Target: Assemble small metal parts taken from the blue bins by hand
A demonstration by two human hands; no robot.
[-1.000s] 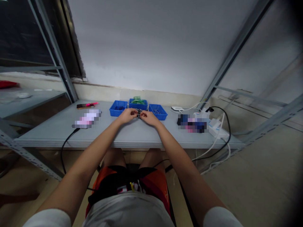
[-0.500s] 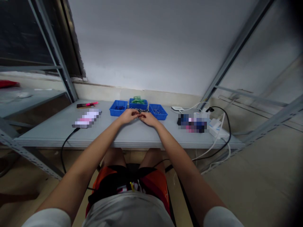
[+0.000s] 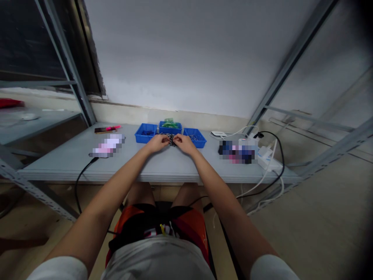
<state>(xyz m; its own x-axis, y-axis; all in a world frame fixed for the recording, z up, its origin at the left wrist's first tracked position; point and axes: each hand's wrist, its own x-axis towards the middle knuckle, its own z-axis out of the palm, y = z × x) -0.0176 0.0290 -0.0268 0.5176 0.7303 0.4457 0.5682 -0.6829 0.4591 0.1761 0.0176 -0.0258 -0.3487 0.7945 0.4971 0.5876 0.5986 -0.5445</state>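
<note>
Over the desk, my left hand (image 3: pixel 158 143) has its fingers curled together at a pile of small dark and silvery pieces (image 3: pixel 171 139). Facing it from the other side, my right hand (image 3: pixel 184 144) pinches at the same pile, with a narrow gap between the two hands. Whatever the fingertips hold is too small to make out. Behind the hands stand three blue trays: a left tray (image 3: pixel 141 138) with dark blue pieces, a middle tray (image 3: pixel 161 129) with green packets, and a right tray (image 3: pixel 201 145) with thin pale metallic pieces.
On the grey desk (image 3: pixel 163 167), a blurred-out phone (image 3: pixel 107 146) with a black cable lies left, near a dark item and pink pen (image 3: pixel 113 128). To the right are a blurred dark object (image 3: pixel 236 152), a white device (image 3: pixel 218 134), and a power strip (image 3: pixel 270 162) with trailing cables.
My hands have drawn slightly apart from where their fingertips met. More of the small dark pieces now show between them. The trays have stayed in place.
</note>
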